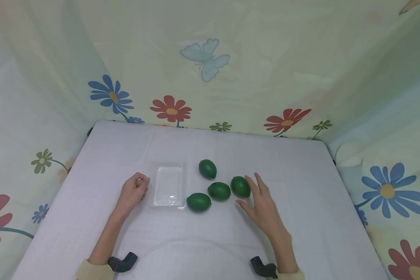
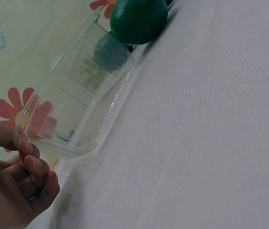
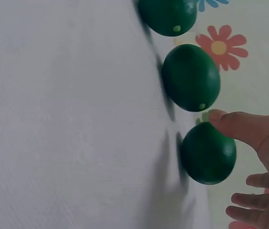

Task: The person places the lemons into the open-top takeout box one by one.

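Left hand (image 1: pixel 135 190): fingers curled, fingertips (image 2: pixel 29 160) on the near-left edge of a clear plastic tray (image 1: pixel 168 186), which lies flat on the white table (image 1: pixel 301 217). Just right of the tray, four green limes: front lime (image 1: pixel 198 202), rear lime (image 1: pixel 208 169), middle lime (image 1: pixel 219 191), right lime (image 1: pixel 240 186). Right hand (image 1: pixel 262 206): fingers straight and spread, grasping nothing, thumb tip at the right lime.
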A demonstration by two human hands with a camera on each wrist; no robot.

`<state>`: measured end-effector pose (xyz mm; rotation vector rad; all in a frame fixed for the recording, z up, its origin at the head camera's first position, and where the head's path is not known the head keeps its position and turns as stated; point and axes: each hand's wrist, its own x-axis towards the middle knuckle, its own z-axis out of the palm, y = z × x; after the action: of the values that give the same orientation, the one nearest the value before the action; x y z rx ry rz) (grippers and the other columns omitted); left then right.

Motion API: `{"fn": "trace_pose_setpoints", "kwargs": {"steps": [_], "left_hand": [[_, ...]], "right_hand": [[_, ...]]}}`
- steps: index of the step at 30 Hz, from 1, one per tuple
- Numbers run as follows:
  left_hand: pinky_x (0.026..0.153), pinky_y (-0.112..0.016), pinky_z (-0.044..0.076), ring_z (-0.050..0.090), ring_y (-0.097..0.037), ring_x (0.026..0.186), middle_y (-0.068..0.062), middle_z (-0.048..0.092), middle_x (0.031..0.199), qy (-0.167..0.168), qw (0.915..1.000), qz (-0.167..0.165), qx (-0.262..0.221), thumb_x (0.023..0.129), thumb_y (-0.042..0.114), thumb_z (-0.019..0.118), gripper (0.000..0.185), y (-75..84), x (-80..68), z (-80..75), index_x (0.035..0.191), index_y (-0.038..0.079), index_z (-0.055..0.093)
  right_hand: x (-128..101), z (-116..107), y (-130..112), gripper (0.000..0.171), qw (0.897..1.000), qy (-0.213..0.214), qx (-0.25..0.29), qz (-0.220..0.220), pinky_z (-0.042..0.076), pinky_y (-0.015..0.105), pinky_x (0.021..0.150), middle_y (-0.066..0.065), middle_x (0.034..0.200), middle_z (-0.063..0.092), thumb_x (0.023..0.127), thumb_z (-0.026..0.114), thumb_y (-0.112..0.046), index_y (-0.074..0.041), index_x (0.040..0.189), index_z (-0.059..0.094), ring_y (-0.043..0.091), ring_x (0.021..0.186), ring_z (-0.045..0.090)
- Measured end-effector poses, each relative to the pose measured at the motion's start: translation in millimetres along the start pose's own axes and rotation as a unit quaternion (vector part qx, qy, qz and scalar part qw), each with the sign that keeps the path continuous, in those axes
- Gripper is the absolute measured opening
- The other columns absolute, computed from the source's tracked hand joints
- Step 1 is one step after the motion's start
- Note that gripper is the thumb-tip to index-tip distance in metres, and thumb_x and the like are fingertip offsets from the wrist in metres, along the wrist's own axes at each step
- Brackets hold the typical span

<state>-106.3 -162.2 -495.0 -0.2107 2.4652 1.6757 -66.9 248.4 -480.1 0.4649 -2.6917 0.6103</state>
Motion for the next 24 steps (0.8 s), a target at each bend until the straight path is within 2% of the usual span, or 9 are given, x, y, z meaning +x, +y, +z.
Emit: {"fn": "trace_pose_setpoints", "kwargs": {"steps": [4, 11, 24], "left_hand": [[0.053, -0.024, 0.039, 0.046, -0.011, 0.055, 0.0, 0.055, 0.062, 0.0, 1.0, -0.001, -0.001, 0.108, 0.023, 0.051, 0.026, -0.2, -0.3, 0.1, 0.111, -0.002, 0.058], [0.053, -0.024, 0.04, 0.046, -0.011, 0.054, 0.001, 0.054, 0.062, 0.003, 1.0, 0.005, 0.005, 0.108, 0.023, 0.052, 0.026, 1.5, -0.9, 1.0, 0.111, -0.002, 0.058], [0.052, -0.024, 0.039, 0.045, -0.011, 0.054, 0.002, 0.053, 0.061, 0.006, 0.9999, 0.008, 0.004, 0.108, 0.022, 0.052, 0.025, 2.5, -0.4, 0.6, 0.11, -0.002, 0.059]], "right_hand": [[3, 9, 4, 0.092, 1.0, -0.017, -0.007, 0.019, 0.056, 0.062, 0.086, 0.034, 0.156, 0.037, 0.074, 0.094, -0.018, -0.005, 0.151, 0.044, 0.054, 0.134, 0.048], [9, 24, 7, 0.091, 0.997, -0.057, -0.002, 0.051, 0.054, 0.063, 0.09, 0.031, 0.157, 0.037, 0.079, 0.091, -0.02, -0.009, 0.154, 0.04, 0.051, 0.135, 0.048], [16, 40, 8, 0.07, 1.0, -0.003, 0.005, 0.002, 0.058, 0.058, 0.086, 0.027, 0.145, 0.051, 0.079, 0.087, -0.001, -0.007, 0.141, 0.057, 0.048, 0.122, 0.059]]}}
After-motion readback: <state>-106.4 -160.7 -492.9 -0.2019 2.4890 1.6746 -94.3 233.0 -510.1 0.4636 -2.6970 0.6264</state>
